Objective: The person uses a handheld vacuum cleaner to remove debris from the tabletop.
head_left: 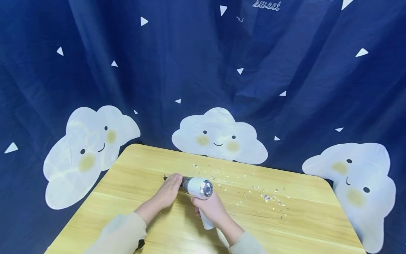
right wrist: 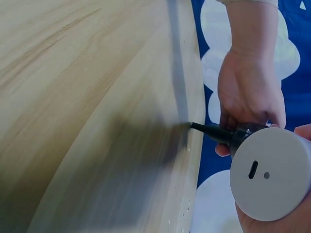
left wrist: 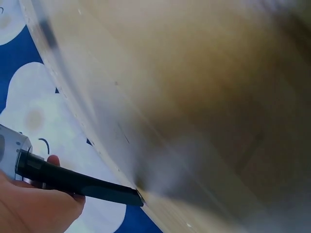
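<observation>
A white handheld vacuum cleaner (head_left: 194,186) with a silver-ringed end points leftward above the table (head_left: 142,162). My right hand (head_left: 213,209) grips its white handle (head_left: 207,221), thumb near the body. My left hand (head_left: 168,192) holds the dark front part of the vacuum, its fingers curled round it in the left wrist view. From there a black narrow nozzle (left wrist: 92,187) sticks out, its slanted tip close to the tabletop; whether it touches, I cannot tell. Seen from the right wrist, the round base (right wrist: 269,174) of the handle hides part of both hands.
Small paper scraps (head_left: 267,198) lie scattered over the right and far middle of the table. Behind it hangs a dark blue curtain (head_left: 203,70) with white clouds and triangles. A small black object (head_left: 141,243) shows beside the left sleeve.
</observation>
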A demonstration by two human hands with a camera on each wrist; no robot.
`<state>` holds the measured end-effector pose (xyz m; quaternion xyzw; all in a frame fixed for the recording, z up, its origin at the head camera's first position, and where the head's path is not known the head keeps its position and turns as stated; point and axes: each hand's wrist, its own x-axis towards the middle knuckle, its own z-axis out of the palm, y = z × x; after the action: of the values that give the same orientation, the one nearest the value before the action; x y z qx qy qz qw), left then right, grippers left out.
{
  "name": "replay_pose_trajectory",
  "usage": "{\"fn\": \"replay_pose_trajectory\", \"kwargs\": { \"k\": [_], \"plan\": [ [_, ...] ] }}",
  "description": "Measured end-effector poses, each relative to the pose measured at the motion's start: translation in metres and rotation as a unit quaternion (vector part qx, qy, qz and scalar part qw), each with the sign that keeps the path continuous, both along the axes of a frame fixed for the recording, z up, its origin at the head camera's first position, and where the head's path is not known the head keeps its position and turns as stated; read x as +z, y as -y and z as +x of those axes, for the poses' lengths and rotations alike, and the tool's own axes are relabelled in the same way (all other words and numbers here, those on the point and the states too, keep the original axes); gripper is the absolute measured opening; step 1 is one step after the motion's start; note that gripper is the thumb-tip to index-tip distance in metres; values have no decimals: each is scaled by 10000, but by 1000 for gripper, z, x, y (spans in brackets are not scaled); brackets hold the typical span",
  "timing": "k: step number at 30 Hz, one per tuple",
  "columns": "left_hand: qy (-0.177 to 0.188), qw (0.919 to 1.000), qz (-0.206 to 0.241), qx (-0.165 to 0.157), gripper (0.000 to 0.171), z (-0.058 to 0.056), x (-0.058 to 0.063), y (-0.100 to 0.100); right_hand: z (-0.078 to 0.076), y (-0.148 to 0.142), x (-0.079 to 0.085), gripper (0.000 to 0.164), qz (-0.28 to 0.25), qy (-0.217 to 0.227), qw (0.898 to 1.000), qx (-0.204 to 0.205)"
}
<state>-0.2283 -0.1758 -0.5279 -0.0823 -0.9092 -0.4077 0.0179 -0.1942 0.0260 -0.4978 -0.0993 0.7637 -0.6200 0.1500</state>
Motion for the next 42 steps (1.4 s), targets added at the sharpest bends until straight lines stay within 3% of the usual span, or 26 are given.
{"fn": "replay_pose_trajectory", "kwargs": {
  "k": [14,31,42],
  "plan": [
    [-106,9999,-21,41,43,14,4,-19,10,-19,5,29,20,111,9999,99],
    [-358,9993,-4,48,48,25,-2,-37,16,-38,2,32,-28,273,9995,127],
    [-292,9995,11,-87,45,25,0,-51,19,-53,5,36,183,335,9993,-47]
  ]
}}
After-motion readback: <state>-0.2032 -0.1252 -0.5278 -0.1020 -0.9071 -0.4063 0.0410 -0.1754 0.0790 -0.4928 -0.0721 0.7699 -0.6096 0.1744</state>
